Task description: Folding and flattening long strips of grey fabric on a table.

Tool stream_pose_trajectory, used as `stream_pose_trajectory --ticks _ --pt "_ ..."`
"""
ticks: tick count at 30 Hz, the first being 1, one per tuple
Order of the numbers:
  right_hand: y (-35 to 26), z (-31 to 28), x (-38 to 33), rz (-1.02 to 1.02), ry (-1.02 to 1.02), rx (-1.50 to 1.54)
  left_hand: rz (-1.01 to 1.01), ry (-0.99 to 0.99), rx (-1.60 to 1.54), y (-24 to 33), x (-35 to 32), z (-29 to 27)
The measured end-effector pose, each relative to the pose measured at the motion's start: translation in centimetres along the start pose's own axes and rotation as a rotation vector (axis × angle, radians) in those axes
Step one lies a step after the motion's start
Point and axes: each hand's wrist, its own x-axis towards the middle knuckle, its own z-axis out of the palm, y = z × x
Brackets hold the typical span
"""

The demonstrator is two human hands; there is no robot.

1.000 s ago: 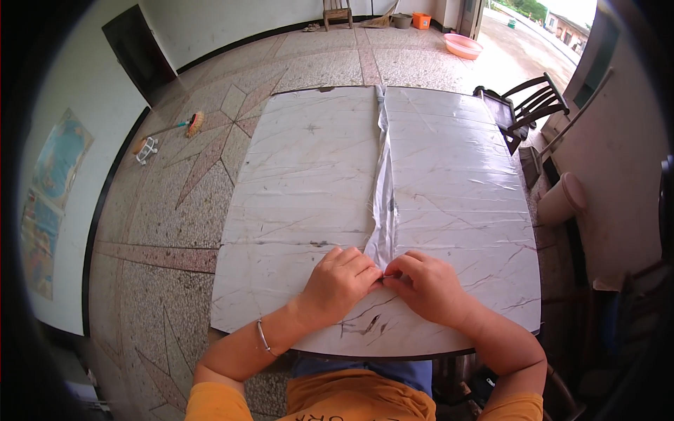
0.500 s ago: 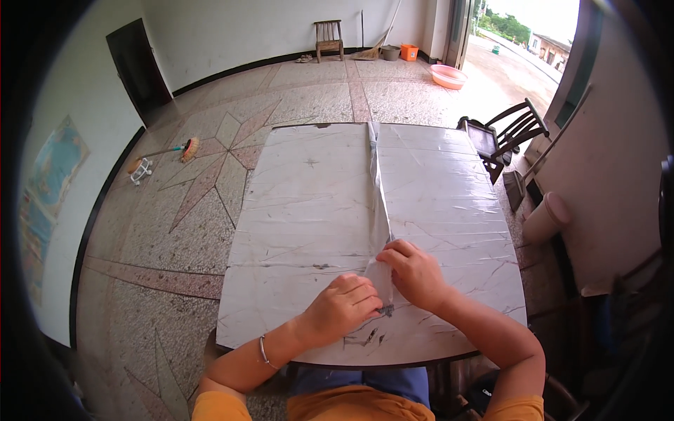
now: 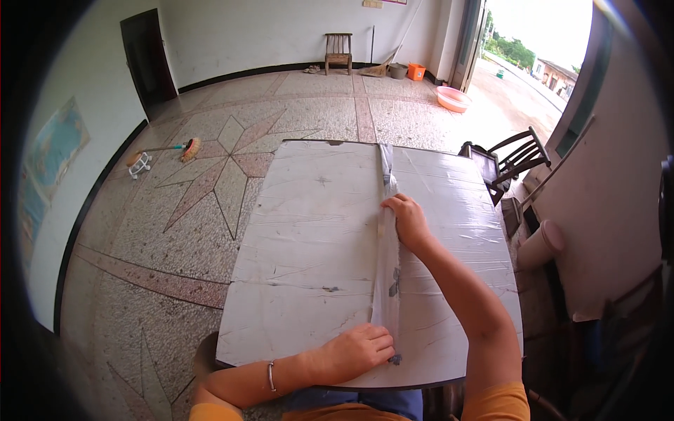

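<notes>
A long narrow strip of clear plastic film [image 3: 387, 266] lies folded lengthwise down the middle of a pale marble-patterned table [image 3: 309, 238]. My left hand [image 3: 358, 351] presses the near end of the strip flat at the table's front edge, fingers curled on it. My right hand [image 3: 407, 221] is stretched out over the strip about halfway up the table, palm down and fingers pressing on the fold. A thin bracelet is on my left wrist.
A dark wooden armchair [image 3: 509, 165] stands at the table's far right corner. A pink cylinder [image 3: 540, 245] lies to the right of the table. Farther off are a wooden chair [image 3: 338, 52], a pink basin [image 3: 453, 98], an orange bucket [image 3: 415, 71] and a broom [image 3: 168, 149] on the terrazzo floor.
My right hand has slid away from me along the strip, from next to my left hand to mid-table. My left hand stays at the near end. My head has tilted up.
</notes>
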Motion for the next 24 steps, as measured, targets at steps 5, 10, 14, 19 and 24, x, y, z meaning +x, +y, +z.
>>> stream_pose_trajectory --ticks 5,10,14,19,24 --pt "4.5 0.9 3.7 -0.064 -0.032 -0.182 -0.023 -0.059 0.021 0.6 0.2 -0.1" --pt "3.1 -1.3 6.3 0.066 -0.342 -0.199 -0.071 -0.057 0.007 0.8 -0.1 0.0" --pt "2.1 -4.2 5.4 0.172 -0.252 -0.217 -0.090 -0.029 0.007 0.8 0.1 0.1" --pt "1.2 -4.0 2.4 0.094 -0.339 -0.276 -0.067 0.058 0.008 0.5 0.2 0.7" --pt "0.9 -1.2 3.2 0.088 -0.457 -0.370 -0.054 -0.023 -0.025 0.0 0.1 1.2"
